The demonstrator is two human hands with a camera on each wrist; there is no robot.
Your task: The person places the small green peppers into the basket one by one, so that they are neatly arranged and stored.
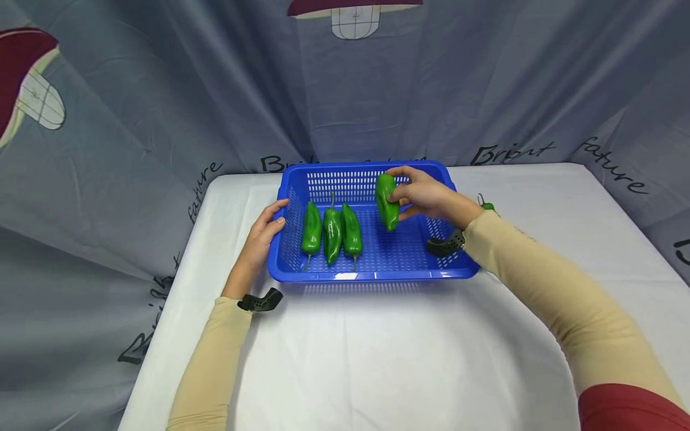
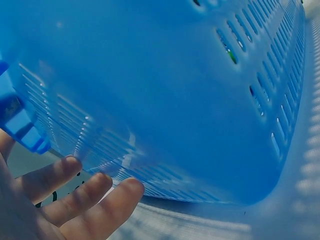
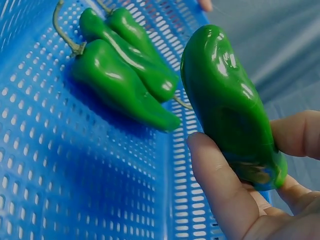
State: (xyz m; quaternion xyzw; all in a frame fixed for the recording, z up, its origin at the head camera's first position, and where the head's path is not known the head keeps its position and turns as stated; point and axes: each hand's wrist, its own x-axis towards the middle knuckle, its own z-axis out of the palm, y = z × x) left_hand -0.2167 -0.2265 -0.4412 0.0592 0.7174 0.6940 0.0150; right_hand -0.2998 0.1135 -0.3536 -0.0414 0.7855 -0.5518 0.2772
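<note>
My right hand (image 1: 423,194) pinches a green pepper (image 1: 386,206) between thumb and fingers, held raised over the basket. In the right wrist view this glossy pepper (image 3: 227,105) is close and tilted. Several-slotted blue walls form the plastic basket (image 1: 372,276). Inside, on its left side, lie three more green peppers side by side: one at the left (image 1: 311,230), one in the middle (image 1: 332,233) and one at the right (image 1: 352,230). At the basket's left rim, my left hand (image 1: 261,233) holds the edge, thumb at the rim and other fingers (image 2: 112,205) lower outside.
A further green pepper (image 1: 487,206) lies on the white-covered table (image 1: 420,353) right of the basket, partly hidden by the right forearm. Grey printed curtain cloth (image 1: 372,114) hangs behind and at both sides. A black wrist mount (image 1: 444,244) hangs over the basket's right part.
</note>
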